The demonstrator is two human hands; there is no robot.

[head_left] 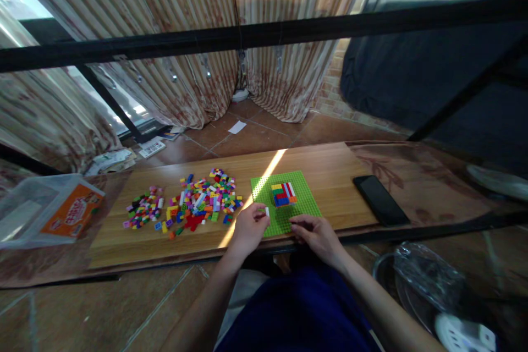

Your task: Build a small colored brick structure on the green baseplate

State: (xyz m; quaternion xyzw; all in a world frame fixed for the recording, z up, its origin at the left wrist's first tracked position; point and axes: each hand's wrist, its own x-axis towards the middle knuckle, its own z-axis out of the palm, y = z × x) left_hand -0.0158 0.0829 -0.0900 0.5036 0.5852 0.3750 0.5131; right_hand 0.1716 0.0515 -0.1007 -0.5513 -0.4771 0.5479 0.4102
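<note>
A small white building brick (267, 212) is pinched in the fingertips of my left hand (251, 225), at the left front of the green baseplate (307, 198). On the baseplate's middle stands a block built of red, yellow, green, white, blue and orange bricks (284, 194). My right hand (315, 234) hovers at the front right of the baseplate, near that block; its fingers are curled with thumb and index apart, and nothing shows between them. Left of my left hand, many loose coloured bricks (202, 201) lie spread on the wooden board (136, 247).
A second heap of small bricks (144, 206) lies farther left. Beyond it stands a clear plastic box (28, 192) with an orange label. A black phone (381, 201) rests at the right. A dark metal bar (264, 36) crosses in front of the curtains (185, 0).
</note>
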